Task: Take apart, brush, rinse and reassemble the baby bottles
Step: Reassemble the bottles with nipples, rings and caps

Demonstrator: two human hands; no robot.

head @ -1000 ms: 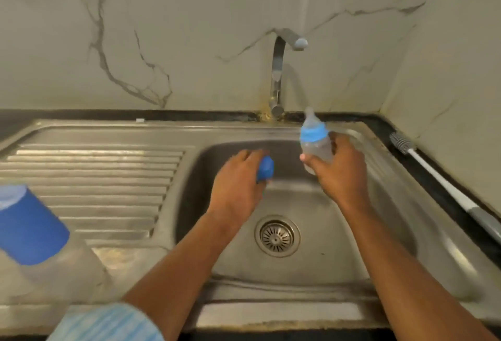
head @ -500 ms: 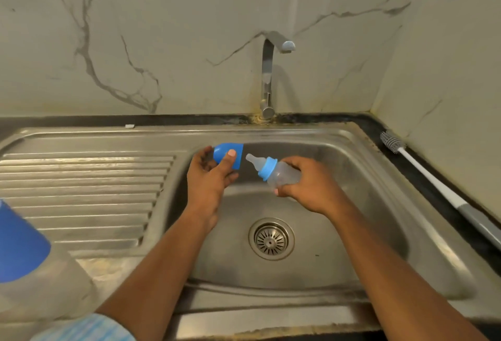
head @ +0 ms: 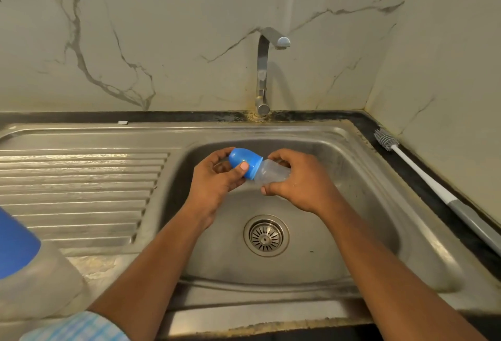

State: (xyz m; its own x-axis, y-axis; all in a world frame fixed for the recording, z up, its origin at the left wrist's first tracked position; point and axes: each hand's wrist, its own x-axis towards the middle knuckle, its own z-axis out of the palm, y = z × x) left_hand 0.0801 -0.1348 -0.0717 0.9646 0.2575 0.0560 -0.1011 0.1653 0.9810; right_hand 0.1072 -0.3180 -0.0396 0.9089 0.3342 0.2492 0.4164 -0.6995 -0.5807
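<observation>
Both hands are working over the steel sink, above the basin and a little behind the drain strainer. The left grip is grasping the blue dome cap of a small baby bottle: the thumb is pressing on the near side of the cap and the fingers are curling round its far side. The right grip is clenching round the clear bottle body, with the fingers wrapping over the top and the thumb tucking in below. The bottle is lying almost level between the two hands, in the air and touching nothing else, with its capped end pointing left. The cap's rim is meeting the bottle's shoulder; how tightly it is sitting there cannot be told.

The bent chrome faucet is rising from the back edge of the sink, in front of a veined marble wall. A bottle brush is lying on the dark desk right of the sink, its grey bristle head pointing toward the back corner and its white-and-grey handle running forward. The ribbed draining board is stretching left of the basin. At the lower left, close and blurred, a second bottle with a blue cap is standing near the board's front edge. A light checked sleeve is showing at the bottom.
</observation>
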